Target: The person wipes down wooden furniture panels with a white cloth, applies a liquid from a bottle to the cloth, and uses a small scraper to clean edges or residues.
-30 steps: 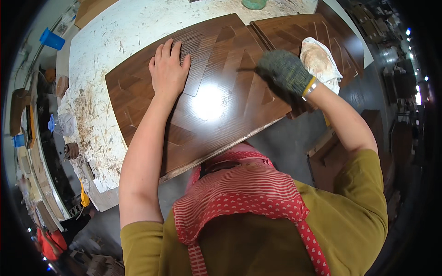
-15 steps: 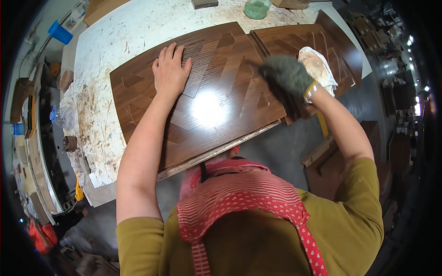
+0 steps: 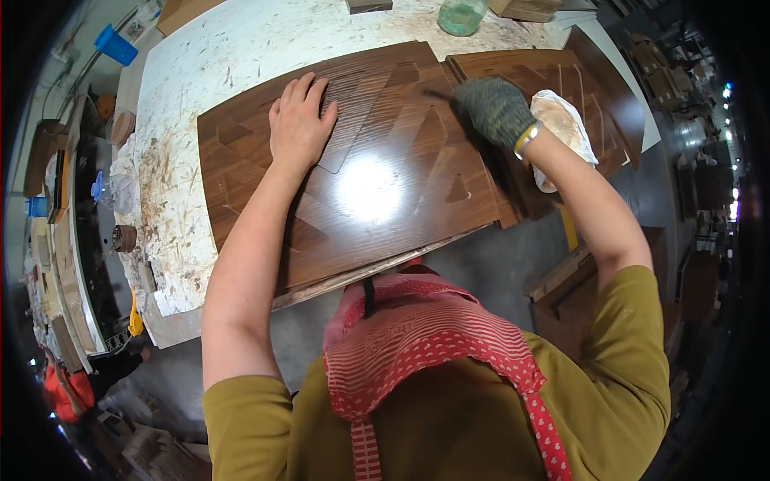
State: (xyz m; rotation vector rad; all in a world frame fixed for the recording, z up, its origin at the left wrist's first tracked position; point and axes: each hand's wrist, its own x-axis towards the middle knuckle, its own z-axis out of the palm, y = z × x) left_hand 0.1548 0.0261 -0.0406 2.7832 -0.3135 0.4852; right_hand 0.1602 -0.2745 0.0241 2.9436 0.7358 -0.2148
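A dark brown wooden panel [image 3: 265,232] with carved grooves and a glossy shine lies across the worktable. My left hand [image 3: 301,120], bare, rests flat on its upper left part with fingers spread. Over the panel's right edge, my right hand [image 3: 493,112] wears a dark grey-green glove and is closed on a thin dark stick-shaped tool [image 3: 435,94]; its kind does not show. The tool points left over the panel's upper right corner. A second brown panel [image 3: 513,66] lies to the right, with a stained white cloth [image 3: 559,120] on it, beside my right wrist.
The white, brown-stained worktable [image 3: 172,152] extends behind and left of the panel. A greenish glass jar [image 3: 461,18] and a dark block [image 3: 369,6] stand at its far side. A blue cup [image 3: 115,46] is at the far left. Another person in red [image 3: 68,393] appears at lower left.
My right hand stays near the panel's upper right corner, with its glove less blurred now. My left hand keeps its place on the panel. The whole view has shifted slightly.
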